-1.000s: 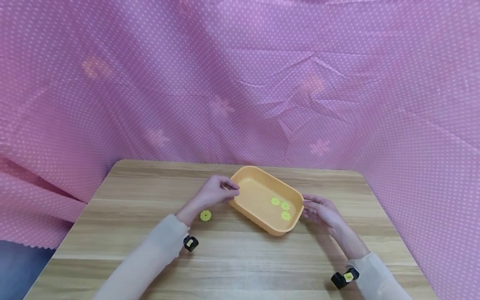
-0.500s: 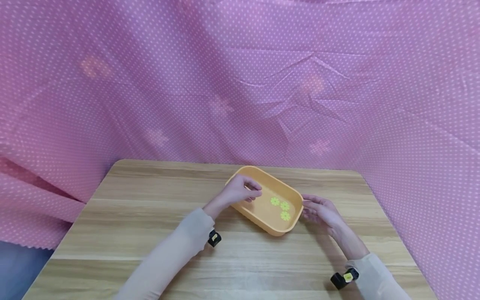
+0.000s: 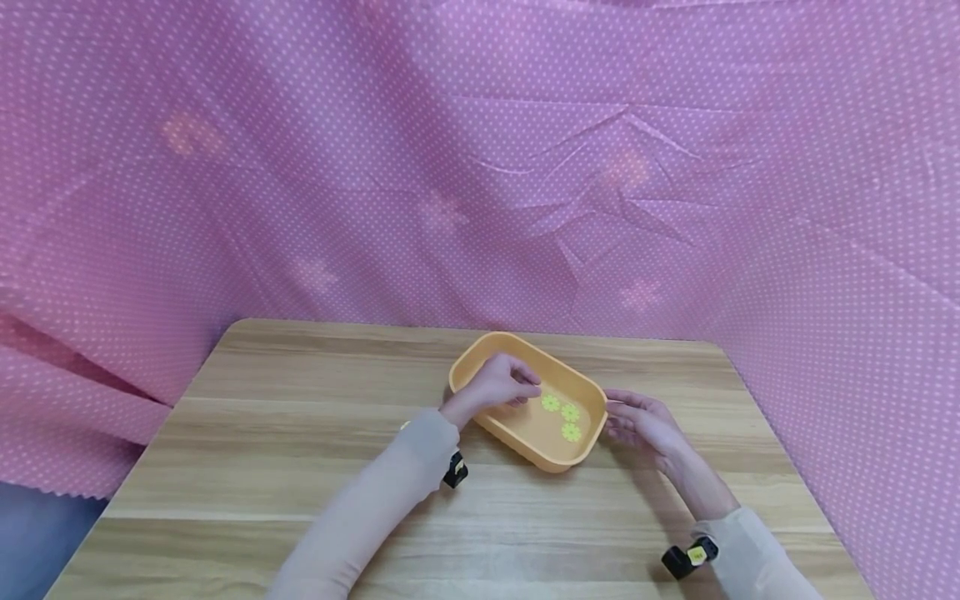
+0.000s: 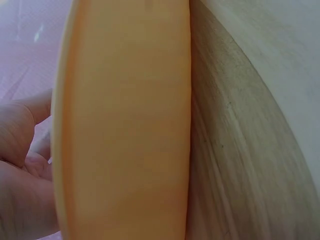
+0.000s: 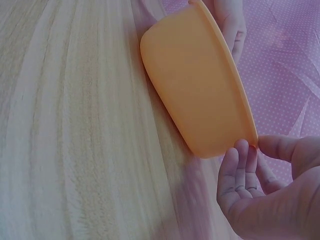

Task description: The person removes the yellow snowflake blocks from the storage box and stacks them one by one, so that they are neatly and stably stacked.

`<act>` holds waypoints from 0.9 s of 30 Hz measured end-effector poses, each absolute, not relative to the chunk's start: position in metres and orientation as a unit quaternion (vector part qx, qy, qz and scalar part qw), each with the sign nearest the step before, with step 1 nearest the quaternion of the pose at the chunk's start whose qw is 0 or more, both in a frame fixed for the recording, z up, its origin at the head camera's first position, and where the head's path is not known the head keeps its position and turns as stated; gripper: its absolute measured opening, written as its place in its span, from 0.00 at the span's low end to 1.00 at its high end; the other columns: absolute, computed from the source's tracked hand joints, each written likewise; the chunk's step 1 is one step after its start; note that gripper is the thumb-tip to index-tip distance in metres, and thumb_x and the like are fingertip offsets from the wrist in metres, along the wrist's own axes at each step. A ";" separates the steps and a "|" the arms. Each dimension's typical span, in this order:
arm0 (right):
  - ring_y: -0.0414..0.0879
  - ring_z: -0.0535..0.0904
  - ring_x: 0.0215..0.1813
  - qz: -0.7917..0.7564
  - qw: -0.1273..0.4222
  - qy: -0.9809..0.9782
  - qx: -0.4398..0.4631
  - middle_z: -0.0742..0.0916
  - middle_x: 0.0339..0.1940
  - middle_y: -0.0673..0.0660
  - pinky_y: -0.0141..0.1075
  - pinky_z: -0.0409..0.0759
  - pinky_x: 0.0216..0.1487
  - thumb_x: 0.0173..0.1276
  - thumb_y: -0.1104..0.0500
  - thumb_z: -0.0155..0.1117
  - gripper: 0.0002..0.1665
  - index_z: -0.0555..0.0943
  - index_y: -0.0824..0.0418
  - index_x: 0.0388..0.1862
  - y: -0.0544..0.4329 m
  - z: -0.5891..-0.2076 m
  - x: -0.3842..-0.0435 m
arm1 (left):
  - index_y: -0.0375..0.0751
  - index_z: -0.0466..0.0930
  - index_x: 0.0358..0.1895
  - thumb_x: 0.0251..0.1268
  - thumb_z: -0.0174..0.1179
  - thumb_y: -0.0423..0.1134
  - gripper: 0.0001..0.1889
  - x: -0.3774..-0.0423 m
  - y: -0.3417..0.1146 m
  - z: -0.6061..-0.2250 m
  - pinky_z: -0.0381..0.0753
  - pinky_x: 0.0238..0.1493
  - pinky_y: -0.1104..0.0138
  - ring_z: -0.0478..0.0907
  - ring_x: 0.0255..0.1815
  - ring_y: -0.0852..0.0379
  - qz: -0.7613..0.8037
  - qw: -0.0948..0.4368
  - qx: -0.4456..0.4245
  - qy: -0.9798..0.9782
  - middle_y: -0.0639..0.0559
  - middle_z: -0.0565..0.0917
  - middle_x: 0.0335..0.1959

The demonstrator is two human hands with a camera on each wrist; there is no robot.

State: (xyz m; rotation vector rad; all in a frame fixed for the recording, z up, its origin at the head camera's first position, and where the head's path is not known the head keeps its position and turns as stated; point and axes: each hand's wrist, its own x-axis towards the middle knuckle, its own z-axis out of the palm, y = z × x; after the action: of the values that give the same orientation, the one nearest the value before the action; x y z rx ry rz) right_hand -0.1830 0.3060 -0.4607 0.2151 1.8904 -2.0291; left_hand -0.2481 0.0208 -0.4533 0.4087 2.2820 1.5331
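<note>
An orange rectangular tray (image 3: 536,454) lies askew on the wooden table, with 3 yellow flower-shaped pieces (image 3: 571,413) in its right end. Over the inside of the tray is my left hand (image 3: 500,385), fingers bent, thumb toward the forefinger; whether anything is between them is hidden. In the left wrist view the tray's wall (image 4: 125,120) covers much of the left hand (image 4: 22,165). At the right end my right hand (image 3: 643,427) grips the tray's rim. The right wrist view shows the right hand (image 5: 272,187) with its fingertips against the tray's outer wall (image 5: 200,90).
A sliver of yellow (image 3: 405,425) shows beside my left sleeve, from a round yellow piece on the table. Pink dotted cloth (image 3: 480,167) hangs behind and at both sides of the wooden table (image 3: 300,375).
My left hand has moved right, from the tray's left rim to over its inside. The left sleeve now covers most of the round yellow piece. Right hand and tray stay put.
</note>
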 end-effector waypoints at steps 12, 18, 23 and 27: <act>0.35 0.88 0.36 -0.720 0.182 0.666 0.071 0.92 0.38 0.46 0.28 0.92 0.44 0.80 0.64 0.60 0.28 0.70 0.71 0.74 0.306 -0.460 -0.182 | 0.32 0.89 0.47 0.63 0.73 0.31 0.11 -0.261 0.037 -0.467 0.91 0.36 0.69 0.85 0.32 0.56 0.530 0.188 0.123 0.818 0.40 0.92 0.44; 0.35 0.88 0.36 -0.717 0.181 0.669 0.070 0.92 0.38 0.46 0.28 0.92 0.44 0.80 0.64 0.60 0.28 0.69 0.71 0.74 0.306 -0.459 -0.182 | 0.31 0.89 0.46 0.61 0.73 0.29 0.11 -0.266 0.044 -0.471 0.91 0.34 0.70 0.82 0.27 0.59 0.518 0.185 0.120 0.827 0.39 0.92 0.43; 0.35 0.87 0.36 -0.713 0.179 0.674 0.073 0.92 0.38 0.45 0.29 0.92 0.45 0.79 0.64 0.61 0.29 0.69 0.72 0.75 0.305 -0.459 -0.183 | 0.31 0.89 0.47 0.59 0.74 0.28 0.12 -0.268 0.048 -0.477 0.88 0.30 0.72 0.81 0.27 0.61 0.508 0.190 0.107 0.834 0.41 0.92 0.40; 0.35 0.87 0.36 -0.712 0.177 0.675 0.078 0.92 0.38 0.45 0.29 0.92 0.45 0.79 0.64 0.61 0.29 0.69 0.72 0.75 0.305 -0.459 -0.183 | 0.32 0.89 0.47 0.59 0.74 0.28 0.13 -0.268 0.051 -0.478 0.88 0.29 0.72 0.81 0.27 0.60 0.502 0.188 0.103 0.838 0.42 0.91 0.39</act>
State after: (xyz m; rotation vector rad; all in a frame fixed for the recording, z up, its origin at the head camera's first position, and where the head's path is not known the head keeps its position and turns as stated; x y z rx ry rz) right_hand -0.1830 0.3053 -0.4593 0.2194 1.9098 -2.0165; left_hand -0.2680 0.0509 -0.4779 0.2902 2.3580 1.4116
